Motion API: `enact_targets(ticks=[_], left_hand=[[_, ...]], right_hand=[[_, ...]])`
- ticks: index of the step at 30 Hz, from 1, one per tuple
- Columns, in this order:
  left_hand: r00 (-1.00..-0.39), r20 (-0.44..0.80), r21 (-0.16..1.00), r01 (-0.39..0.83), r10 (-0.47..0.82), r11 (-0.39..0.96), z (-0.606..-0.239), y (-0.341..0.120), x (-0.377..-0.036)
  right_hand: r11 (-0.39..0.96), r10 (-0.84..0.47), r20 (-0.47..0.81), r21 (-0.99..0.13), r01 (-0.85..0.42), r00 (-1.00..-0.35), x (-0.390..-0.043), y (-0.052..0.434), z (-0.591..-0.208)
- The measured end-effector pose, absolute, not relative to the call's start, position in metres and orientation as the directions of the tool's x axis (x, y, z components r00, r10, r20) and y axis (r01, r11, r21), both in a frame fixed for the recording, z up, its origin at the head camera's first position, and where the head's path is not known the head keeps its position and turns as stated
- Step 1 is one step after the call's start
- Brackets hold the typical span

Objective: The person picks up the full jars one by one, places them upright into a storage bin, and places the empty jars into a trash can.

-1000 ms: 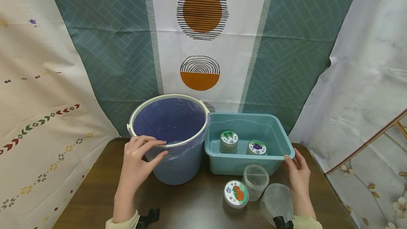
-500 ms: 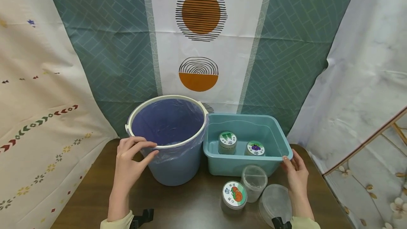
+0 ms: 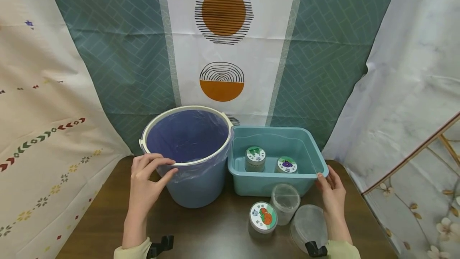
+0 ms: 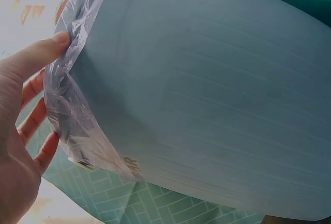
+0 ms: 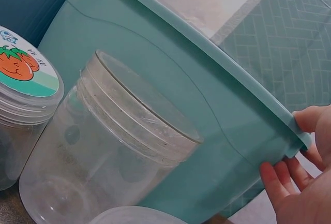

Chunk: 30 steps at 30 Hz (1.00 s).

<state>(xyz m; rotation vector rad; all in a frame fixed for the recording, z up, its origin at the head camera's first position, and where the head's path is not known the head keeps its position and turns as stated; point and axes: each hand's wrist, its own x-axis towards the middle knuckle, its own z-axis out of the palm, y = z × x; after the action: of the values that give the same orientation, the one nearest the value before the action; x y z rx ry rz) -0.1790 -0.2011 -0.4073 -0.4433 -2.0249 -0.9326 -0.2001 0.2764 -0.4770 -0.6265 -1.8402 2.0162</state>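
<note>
1 blue bin (image 3: 195,189), film liner over its rim, on the bench (image 3: 208,235), near-left edge pinched lightly between thumb and fingers of the left hand (image 3: 148,179); 1 teal tub (image 3: 269,175) beside it, front right corner pinched by the right hand (image 3: 332,191). Inside the tub, 2 picture-lidded jars (image 3: 255,161); in front, 1 tomato-labelled jar (image 3: 263,218) and 2 clear containers (image 3: 285,205). Lid characters too small to read; bin lettering (image 4: 131,164) partly covered.
</note>
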Motion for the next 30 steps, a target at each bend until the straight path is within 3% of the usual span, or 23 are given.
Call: enact_targets(ticks=[12,18,24,27,30], left_hand=[[-0.569,0.822,0.413,0.566,-0.025,0.714,-0.404,-0.198,-0.177],[-0.565,0.825,0.410,0.557,-0.033,0.722,-0.406,-0.198,-0.176],[-0.583,0.811,0.425,0.532,-0.047,0.733,-0.406,-0.197,-0.175],[-0.595,0.802,0.432,0.525,-0.047,0.733,-0.406,-0.196,-0.174],[-0.599,0.800,0.435,0.527,-0.044,0.730,-0.407,-0.196,-0.174]], right_hand=[[-0.100,0.455,-0.135,-0.990,0.100,-0.880,-0.197,0.284,-0.473],[-0.033,0.423,-0.126,-0.992,0.124,-0.897,-0.181,0.288,-0.474],[0.254,0.446,-0.029,-0.954,0.157,-0.895,-0.154,0.282,-0.480],[0.491,0.408,0.105,-0.863,0.121,-0.907,-0.140,0.279,-0.487],[0.681,0.275,0.237,-0.732,0.014,-0.932,-0.130,0.277,-0.494]])
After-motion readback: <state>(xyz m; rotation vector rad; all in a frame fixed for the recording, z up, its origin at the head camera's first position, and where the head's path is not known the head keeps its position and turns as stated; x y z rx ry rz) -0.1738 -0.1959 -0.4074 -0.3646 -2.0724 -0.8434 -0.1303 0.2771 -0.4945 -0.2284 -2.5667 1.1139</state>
